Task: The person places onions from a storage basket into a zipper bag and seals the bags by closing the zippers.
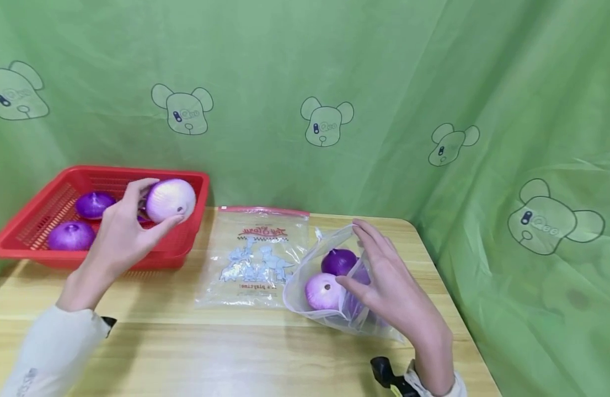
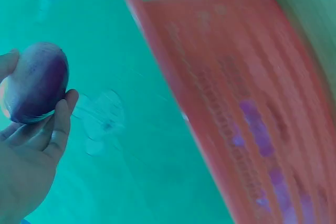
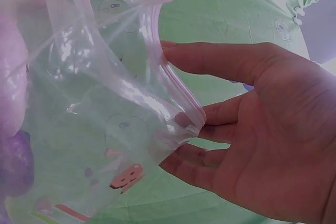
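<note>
In the head view my left hand [image 1: 117, 234] grips a purple onion [image 1: 167, 199] between thumb and fingers, above the right side of the red basket [image 1: 27, 253]. The left wrist view shows this onion [image 2: 39, 82] raised beside the basket [image 2: 173, 87]. My right hand [image 1: 396, 284] holds the rim of a clear zip bag [image 1: 297, 303], whose mouth is spread. Inside the bag sit a dark onion [image 1: 338, 261] and a paler onion [image 1: 321, 292]; the bag and hand partly hide the contents. The right wrist view has my thumb and fingers at the bag's zip edge [image 3: 181, 90].
A second zip bag [image 1: 220, 289] with printed figures lies flat on the wooden table [image 1: 201, 353], between the basket and the held bag. More onions, among them one at the front left [image 1: 70, 236], lie in the basket. Green cloth [image 1: 265, 49] hangs behind and at the right.
</note>
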`<state>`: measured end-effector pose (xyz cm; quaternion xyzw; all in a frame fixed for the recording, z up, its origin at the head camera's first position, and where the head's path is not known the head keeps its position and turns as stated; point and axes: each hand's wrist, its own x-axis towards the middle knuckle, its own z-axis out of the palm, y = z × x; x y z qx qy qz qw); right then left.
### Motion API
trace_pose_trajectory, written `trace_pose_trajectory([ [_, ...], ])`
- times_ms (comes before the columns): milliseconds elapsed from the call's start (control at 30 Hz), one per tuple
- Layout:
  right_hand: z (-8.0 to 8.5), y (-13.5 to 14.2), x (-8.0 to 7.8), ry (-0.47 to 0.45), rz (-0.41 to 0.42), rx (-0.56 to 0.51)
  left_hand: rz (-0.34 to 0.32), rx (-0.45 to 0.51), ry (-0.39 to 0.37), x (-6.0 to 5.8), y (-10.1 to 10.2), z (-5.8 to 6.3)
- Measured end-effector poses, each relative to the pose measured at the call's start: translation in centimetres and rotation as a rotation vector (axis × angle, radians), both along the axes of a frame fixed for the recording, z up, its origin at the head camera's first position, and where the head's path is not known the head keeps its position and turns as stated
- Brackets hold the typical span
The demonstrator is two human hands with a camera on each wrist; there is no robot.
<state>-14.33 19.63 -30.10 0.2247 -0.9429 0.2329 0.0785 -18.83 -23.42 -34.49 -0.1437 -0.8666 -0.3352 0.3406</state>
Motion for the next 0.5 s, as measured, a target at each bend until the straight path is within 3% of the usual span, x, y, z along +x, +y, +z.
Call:
trace_pose_trajectory([
  [167, 0.0, 0.0, 0.0, 0.005, 0.0, 0.002, -0.068, 0.004, -0.004, 1.1, 2.8, 0.5],
  [367, -0.1, -0.1, 0.1, 0.014, -0.001, 0.001, -0.112, 0.007, 0.066, 2.0, 6.3, 1.2],
  [500, 0.0, -0.1, 0.1, 0.022, -0.001, -0.004, -0.167, 0.012, 0.034, 3.0, 8.7, 1.5],
])
